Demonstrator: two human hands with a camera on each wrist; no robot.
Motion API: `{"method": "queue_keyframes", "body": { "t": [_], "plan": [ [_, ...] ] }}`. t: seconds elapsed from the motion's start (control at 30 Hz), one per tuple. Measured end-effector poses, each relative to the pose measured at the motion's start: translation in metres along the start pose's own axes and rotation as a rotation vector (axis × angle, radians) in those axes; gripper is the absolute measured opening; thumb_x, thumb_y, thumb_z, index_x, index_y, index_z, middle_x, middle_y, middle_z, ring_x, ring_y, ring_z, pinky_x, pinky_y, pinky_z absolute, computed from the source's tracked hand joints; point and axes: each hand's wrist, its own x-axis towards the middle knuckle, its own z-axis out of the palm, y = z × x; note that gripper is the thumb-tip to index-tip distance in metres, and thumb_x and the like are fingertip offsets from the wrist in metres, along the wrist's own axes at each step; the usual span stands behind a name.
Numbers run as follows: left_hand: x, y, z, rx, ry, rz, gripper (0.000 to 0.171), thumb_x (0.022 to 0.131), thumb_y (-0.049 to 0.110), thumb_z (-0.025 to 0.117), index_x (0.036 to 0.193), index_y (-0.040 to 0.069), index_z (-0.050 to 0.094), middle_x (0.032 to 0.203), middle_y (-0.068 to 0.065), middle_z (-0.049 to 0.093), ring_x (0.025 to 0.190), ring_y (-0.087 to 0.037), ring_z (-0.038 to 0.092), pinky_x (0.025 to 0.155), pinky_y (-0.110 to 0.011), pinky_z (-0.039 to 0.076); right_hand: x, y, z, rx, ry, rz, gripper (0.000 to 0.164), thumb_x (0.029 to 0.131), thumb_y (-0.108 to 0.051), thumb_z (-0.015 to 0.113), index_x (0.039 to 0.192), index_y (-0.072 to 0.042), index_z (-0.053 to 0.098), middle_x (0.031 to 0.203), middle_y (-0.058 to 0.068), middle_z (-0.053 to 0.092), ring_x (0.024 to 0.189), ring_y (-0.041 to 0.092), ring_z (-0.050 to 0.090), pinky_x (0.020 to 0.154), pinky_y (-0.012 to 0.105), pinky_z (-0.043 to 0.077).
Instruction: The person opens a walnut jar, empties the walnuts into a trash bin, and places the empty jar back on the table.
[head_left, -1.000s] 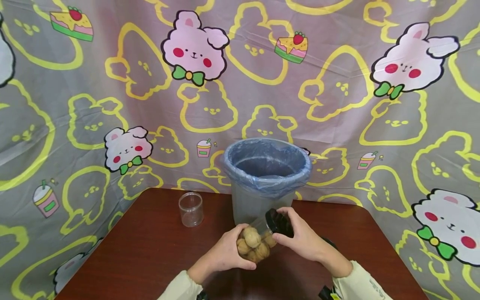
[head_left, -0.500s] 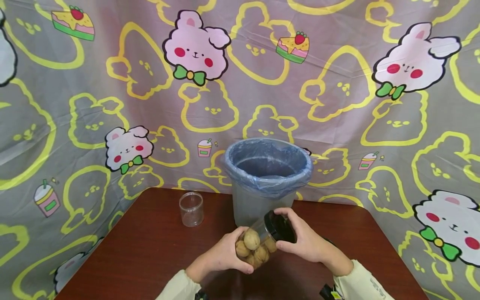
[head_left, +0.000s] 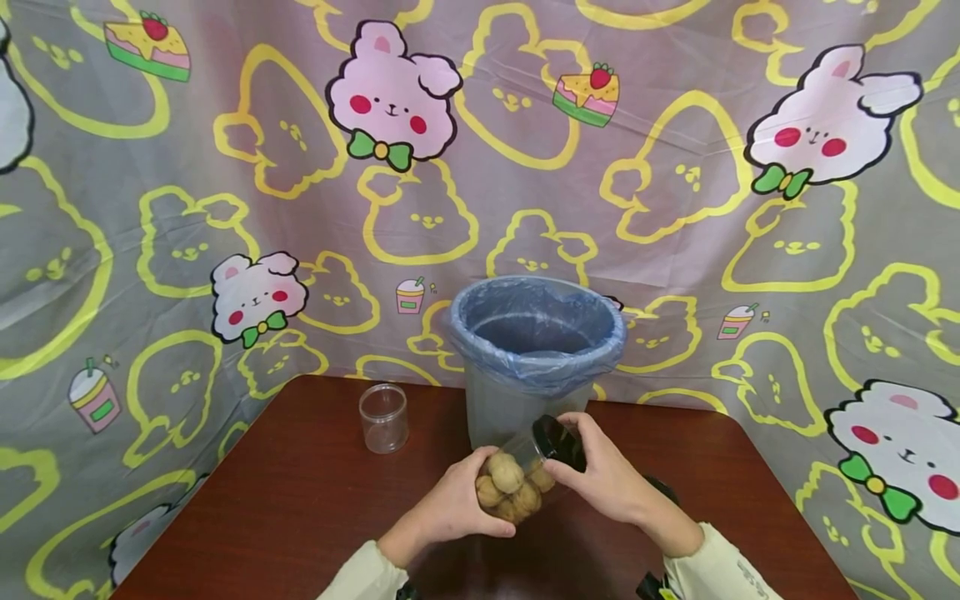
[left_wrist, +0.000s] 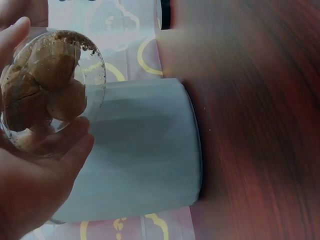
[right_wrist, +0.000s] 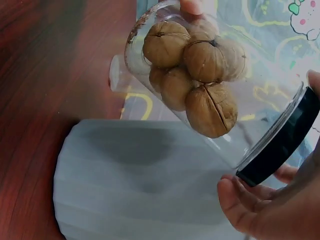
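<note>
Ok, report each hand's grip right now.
Left hand: grip closed around the base end of the clear jar of walnuts.
Right hand: grip closed on the jar's black lid.

Soft, even light fills the head view, sharp enough on the backdrop (head_left: 540, 187), though its prints stretch toward the edges and the near part of the desk (head_left: 300, 508) sinks into shadow. Both wrist views are dimmer and grainier, with the backdrop washed pale. In the right one, the jar (right_wrist: 257, 107) catches small glints and a blurred shadow lies across the bin (right_wrist: 140, 200).
</note>
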Motion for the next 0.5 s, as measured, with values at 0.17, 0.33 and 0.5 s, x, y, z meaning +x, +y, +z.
{"method": "queue_keyframes", "body": {
  "t": [0.17, 0.33, 0.5],
  "plan": [
    [-0.0013, -0.0011, 0.0001, -0.006, -0.01, -0.002, 0.087, 0.055, 0.037, 0.09, 0.126, 0.012, 0.046, 0.104, 0.005, 0.058, 0.09, -0.007, 0.056, 0.08, -0.027, 0.047, 0.0002, -0.0011, -0.0003, -0.004, -0.014, 0.007, 0.053, 0.087, -0.038, 0.067, 0.124, -0.009, 0.043, 0.112, 0.005, 0.051, 0.102, 0.022, 0.052, 0.086, 0.046, 0.043],
    [-0.0019, -0.0016, -0.0014, -0.037, -0.03, 0.008, 0.087, 0.056, 0.035, 0.09, 0.127, 0.011, 0.045, 0.104, 0.006, 0.059, 0.091, -0.007, 0.056, 0.081, -0.027, 0.047, 0.0, -0.0006, -0.0028, 0.003, -0.026, -0.042, 0.053, 0.087, -0.036, 0.067, 0.125, -0.01, 0.041, 0.117, 0.005, 0.05, 0.106, 0.022, 0.05, 0.087, 0.048, 0.042],
    [-0.0025, 0.0002, -0.0051, -0.078, -0.059, 0.023, 0.088, 0.056, 0.032, 0.09, 0.128, 0.011, 0.045, 0.104, 0.006, 0.059, 0.092, -0.008, 0.057, 0.082, -0.027, 0.047, 0.0, 0.0025, -0.0047, 0.054, -0.052, -0.129, 0.055, 0.085, -0.03, 0.069, 0.127, -0.011, 0.04, 0.117, 0.006, 0.05, 0.104, 0.023, 0.051, 0.085, 0.041, 0.045]
  ]
}}
